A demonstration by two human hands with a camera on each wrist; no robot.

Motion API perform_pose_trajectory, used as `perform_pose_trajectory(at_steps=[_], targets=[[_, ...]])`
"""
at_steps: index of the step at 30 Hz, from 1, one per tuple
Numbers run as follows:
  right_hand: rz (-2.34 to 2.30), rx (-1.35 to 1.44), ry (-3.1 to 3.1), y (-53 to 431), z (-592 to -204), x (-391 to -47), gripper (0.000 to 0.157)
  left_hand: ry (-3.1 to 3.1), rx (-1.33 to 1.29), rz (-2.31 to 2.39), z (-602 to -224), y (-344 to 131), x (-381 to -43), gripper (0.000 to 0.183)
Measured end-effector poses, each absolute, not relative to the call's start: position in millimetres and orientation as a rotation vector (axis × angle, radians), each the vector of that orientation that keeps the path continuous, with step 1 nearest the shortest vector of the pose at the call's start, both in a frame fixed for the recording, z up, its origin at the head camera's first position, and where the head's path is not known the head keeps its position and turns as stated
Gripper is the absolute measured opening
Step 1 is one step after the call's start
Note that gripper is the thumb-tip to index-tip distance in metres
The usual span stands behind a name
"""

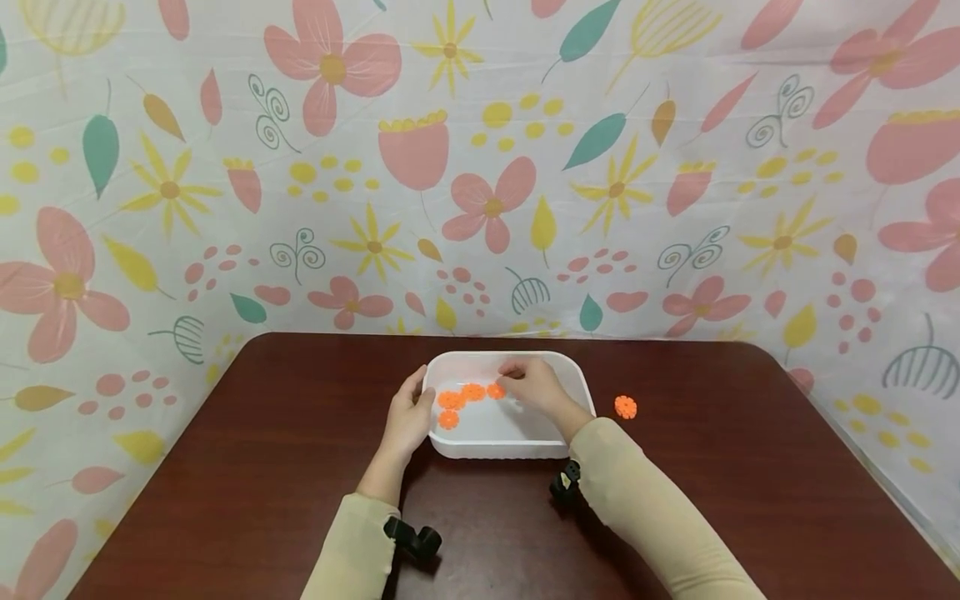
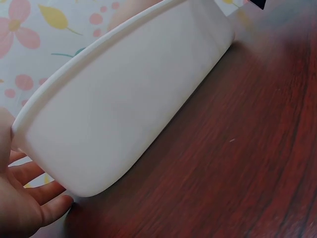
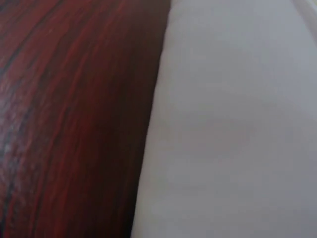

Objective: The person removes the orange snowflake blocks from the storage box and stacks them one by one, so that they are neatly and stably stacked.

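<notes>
A white plastic tub [image 1: 501, 450] stands on the table, its floor partly covered by several orange flower-shaped discs [image 1: 448, 420] at the left side. My left hand [image 1: 407, 419] grips the tub's left end, thumb over the rim and fingers along the outer wall. In the left wrist view that hand [image 2: 25, 198] shows at the tub's corner. Reaching over the near right rim, my right hand [image 1: 538, 387] pinches an orange disc [image 1: 495, 391] inside the tub. The right wrist view shows only the tub's outer wall [image 3: 228, 124] and tabletop, so the right fingers are hidden there.
One more orange disc [image 1: 626, 407] lies on the dark wooden table [image 1: 300, 450], to the right of the tub. A flower-printed cloth [image 1: 480, 208] hangs behind the table's back edge. Black wrist cameras [image 1: 414, 540] sit at both cuffs.
</notes>
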State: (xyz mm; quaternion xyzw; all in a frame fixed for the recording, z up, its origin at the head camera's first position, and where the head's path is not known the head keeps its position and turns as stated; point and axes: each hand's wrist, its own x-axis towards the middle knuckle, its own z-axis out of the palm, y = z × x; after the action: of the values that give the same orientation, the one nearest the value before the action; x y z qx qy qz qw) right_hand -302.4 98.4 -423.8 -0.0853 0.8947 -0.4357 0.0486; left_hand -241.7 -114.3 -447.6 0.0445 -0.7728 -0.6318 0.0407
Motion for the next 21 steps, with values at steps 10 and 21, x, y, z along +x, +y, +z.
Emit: perform_pose_trajectory(at_steps=[10, 21], targets=[[-1.142, -0.319, 2.814, 96, -431, -309, 0.026, -2.366, 0.130, -1.938, -445, -116, -242, 0.049], [-0.919, -0.528, 2.821, 96, -442, -311, 0.020, -2.384, 0.130, -1.955, -447, -116, -241, 0.049]])
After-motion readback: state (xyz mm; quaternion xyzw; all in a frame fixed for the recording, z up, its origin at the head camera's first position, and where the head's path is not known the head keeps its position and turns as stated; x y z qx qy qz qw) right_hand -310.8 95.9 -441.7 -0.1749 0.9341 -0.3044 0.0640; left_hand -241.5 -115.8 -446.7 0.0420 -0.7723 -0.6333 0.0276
